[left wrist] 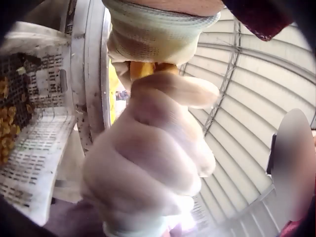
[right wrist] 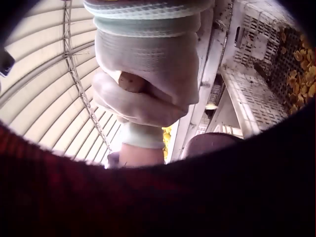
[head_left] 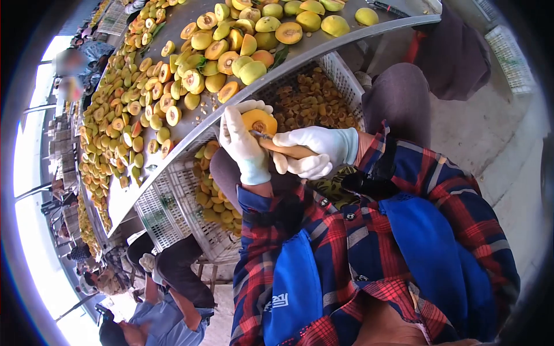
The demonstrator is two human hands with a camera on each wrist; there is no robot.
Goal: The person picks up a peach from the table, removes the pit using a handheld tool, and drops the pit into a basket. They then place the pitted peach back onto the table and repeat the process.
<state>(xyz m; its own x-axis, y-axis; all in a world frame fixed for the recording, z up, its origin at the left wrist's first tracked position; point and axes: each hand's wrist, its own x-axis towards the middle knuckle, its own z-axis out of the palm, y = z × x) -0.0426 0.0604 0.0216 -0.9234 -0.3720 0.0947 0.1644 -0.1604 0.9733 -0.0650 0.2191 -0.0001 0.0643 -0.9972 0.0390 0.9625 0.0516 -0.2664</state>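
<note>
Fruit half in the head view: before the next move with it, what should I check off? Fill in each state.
1. Fruit half held by the left grip: ok.
2. Its cut face turned up, in plain sight: ok.
3. Wooden-handled tool held by the right grip: ok.
4. Metal tip at the cut face: ok; whether it has gone in, cannot tell.
5. Brown centre worked loose: cannot tell; both wrist views have the grips largely in the way.
6. Crate of small pieces uncovered, below the table edge: ok.
</note>
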